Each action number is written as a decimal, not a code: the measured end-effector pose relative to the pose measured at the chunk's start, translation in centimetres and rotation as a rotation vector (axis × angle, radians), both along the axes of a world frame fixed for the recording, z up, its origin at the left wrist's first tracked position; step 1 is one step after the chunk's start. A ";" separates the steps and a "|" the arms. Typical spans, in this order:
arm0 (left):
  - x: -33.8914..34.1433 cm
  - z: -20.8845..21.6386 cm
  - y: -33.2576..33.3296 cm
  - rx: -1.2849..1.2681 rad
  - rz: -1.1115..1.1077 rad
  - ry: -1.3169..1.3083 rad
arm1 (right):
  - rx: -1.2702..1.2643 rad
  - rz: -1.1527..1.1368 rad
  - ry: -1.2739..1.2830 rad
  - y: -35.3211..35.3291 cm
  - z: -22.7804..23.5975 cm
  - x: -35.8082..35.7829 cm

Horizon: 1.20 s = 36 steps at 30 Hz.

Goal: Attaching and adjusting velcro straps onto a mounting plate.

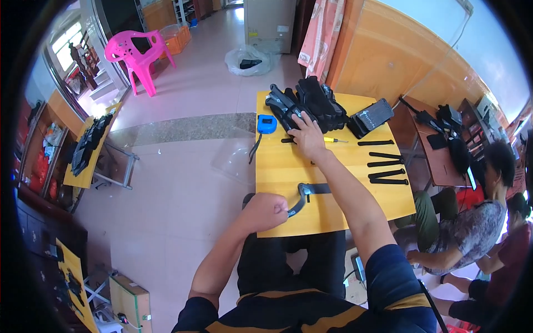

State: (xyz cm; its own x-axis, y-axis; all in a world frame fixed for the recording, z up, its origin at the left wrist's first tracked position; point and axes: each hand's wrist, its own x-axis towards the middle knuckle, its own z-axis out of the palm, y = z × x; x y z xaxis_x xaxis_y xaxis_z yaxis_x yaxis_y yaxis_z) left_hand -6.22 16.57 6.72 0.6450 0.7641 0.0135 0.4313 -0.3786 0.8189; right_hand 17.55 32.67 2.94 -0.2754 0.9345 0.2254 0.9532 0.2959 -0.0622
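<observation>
Near the table's front left edge, my left hand [266,212] is closed around one end of a dark grey curved strap [300,206]. The strap bends at a small joint-like piece, and its other part lies on the wood under my right forearm. Farther off, my right hand [307,136] stretches its fingers out over the near end of a black bundle [280,104]. Beside that hand lies a yellow-handled screwdriver [331,140]. More folded black pieces [317,102] are heaped behind. To the left of the bundle sits a blue tape measure [267,124] with a dark cord.
On the yellow table [277,172], several short black strips [387,164] lie at the right, near a black stack [372,117]. Another person [472,227] sits close by on the right, beside a brown table [438,158]. A pink chair [139,54] stands at the far left.
</observation>
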 end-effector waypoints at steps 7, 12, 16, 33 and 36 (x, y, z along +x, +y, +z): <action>-1.4 4.2 -3.5 0.402 0.077 0.013 | 0.074 0.224 0.343 -3.7 4.2 -0.2; -1.1 7.0 -3.9 0.411 0.023 0.169 | -0.718 0.391 0.985 -17.4 10.6 -0.5; 0.4 8.4 -4.3 0.406 -0.017 0.220 | -0.545 0.354 0.930 -23.5 8.0 -0.4; 2.0 -0.7 -8.0 -0.411 0.230 -0.501 | -0.193 -0.150 2.193 -28.5 1.8 -1.2; 3.1 0.7 -8.2 -0.532 0.209 -0.517 | -0.105 -0.203 2.202 -28.4 1.4 -0.5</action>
